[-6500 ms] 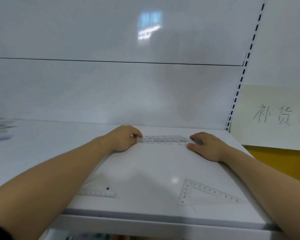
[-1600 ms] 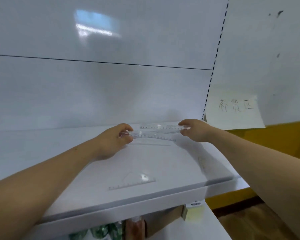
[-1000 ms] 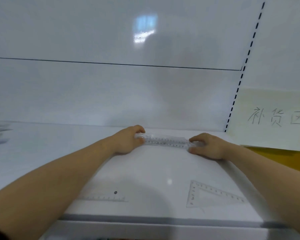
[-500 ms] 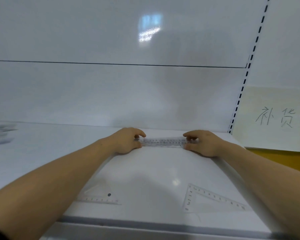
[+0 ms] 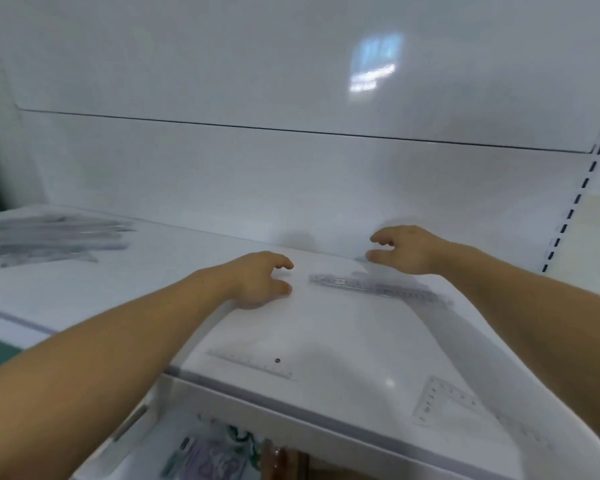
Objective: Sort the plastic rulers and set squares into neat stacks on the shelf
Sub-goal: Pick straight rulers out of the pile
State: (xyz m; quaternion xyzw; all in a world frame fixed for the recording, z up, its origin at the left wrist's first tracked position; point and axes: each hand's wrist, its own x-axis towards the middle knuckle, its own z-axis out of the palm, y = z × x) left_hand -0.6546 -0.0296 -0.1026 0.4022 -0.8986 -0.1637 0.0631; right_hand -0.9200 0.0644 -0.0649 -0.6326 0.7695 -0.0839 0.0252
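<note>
We see the white shelf (image 5: 343, 334) carrying a blurred heap of rulers (image 5: 49, 237) far left, the clear ruler stack (image 5: 378, 289) mid-shelf, and a left set square (image 5: 253, 363) and a right set square (image 5: 445, 403) near the front edge. Our left hand (image 5: 260, 280) rests just left of the stack and our right hand (image 5: 406, 251) is just behind it, both loosely curled and gripping nothing.

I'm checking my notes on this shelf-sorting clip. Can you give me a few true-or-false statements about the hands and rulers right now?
1. The left hand and right hand both grip the ruler stack. False: neither grips it, and it lies on the shelf.
2. Two set squares lie near the shelf's front edge. True.
3. A blurred pile of rulers lies at the far left. True.
4. The right hand holds a set square. False: it holds nothing.
</note>
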